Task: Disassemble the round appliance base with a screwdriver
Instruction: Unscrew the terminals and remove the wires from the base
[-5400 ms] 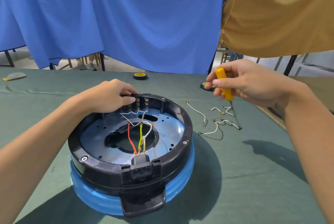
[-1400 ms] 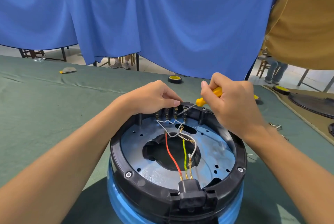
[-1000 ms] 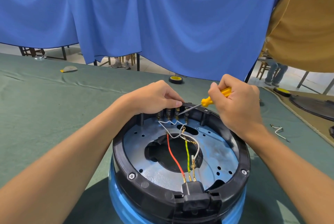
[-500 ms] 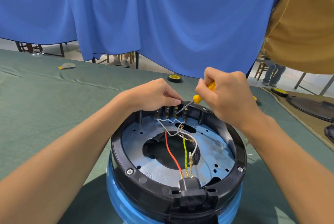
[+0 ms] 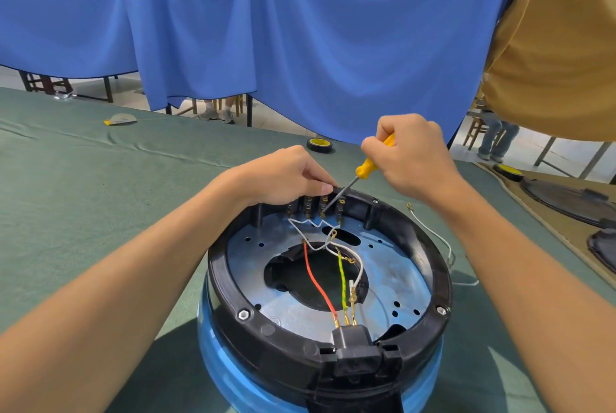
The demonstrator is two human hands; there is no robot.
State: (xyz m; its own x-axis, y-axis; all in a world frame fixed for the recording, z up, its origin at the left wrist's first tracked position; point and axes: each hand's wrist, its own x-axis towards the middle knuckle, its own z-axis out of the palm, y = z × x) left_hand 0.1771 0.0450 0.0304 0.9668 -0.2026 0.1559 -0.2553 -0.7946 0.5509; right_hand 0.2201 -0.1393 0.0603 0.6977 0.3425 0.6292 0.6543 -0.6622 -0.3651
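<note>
A green cloth covers the table (image 5: 100, 212), and a blue curtain (image 5: 300, 29) hangs along its far edge. The round appliance base (image 5: 433, 266) sits in the near middle of the table with its open underside facing up. Its black power socket (image 5: 353, 342) points to the near side and its row of terminals (image 5: 315, 206) stands against the far rim. Being round, it has no long axis of its own.

The left hand (image 5: 286, 176) rests on that far rim, fingers curled down together and gripping it just above the terminals. The right hand (image 5: 410, 156) is closed round the yellow handle of the screwdriver (image 5: 370, 162), thumb and fingers wrapped tight. The screwdriver's long axis slants from the far right and high, at the handle, down to the near left. Its tip sits at one of the right-hand terminals, just beside the left fingertips.

The step in hand looks like loosening a terminal to free the white wire (image 5: 358, 266). To do it well:
- Seat the tip squarely before turning, since the shaft comes in at a slant and could slip out.
- Keep the left fingers clear of the tip's path while they steady the rim.
- Press along the shaft, not sideways.
- Leave the red wire (image 5: 316, 282) and the yellow-green wire (image 5: 342, 279) slack, not snagged.

A tape roll (image 5: 319, 145) lies farther back, and a loose wire (image 5: 440, 239) lies to the right of the base.
</note>
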